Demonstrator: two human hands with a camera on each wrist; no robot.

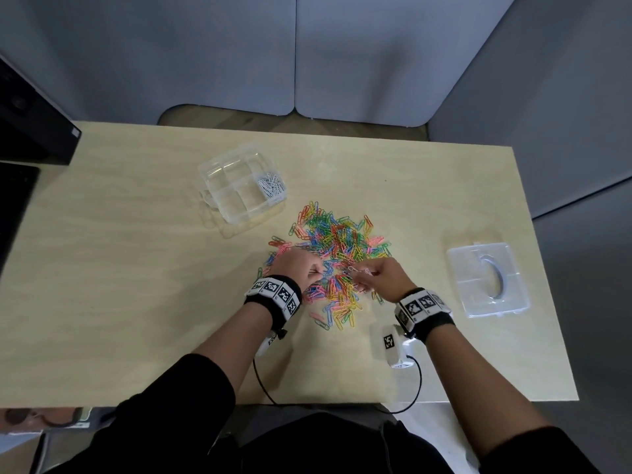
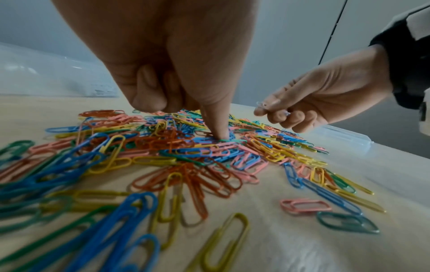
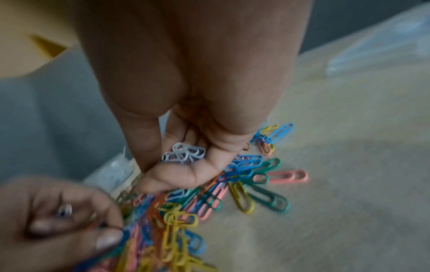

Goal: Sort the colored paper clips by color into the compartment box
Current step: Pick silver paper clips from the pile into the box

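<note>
Barely begun: the clear plastic compartment box (image 1: 219, 165), far left on the bench (image 1: 136, 268), holds only white paper clips (image 1: 272, 186). The multicoloured clip heap (image 1: 338, 241) lies unsorted mid-bench. The right hand (image 1: 386, 278) clutches more white clips (image 3: 184, 152). The left hand (image 1: 297, 268) pokes the heap, its grasp unclear.

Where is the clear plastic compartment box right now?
In the head view, the clear plastic compartment box sits on the pale wooden table, beyond and left of the pile of coloured paper clips.
</note>
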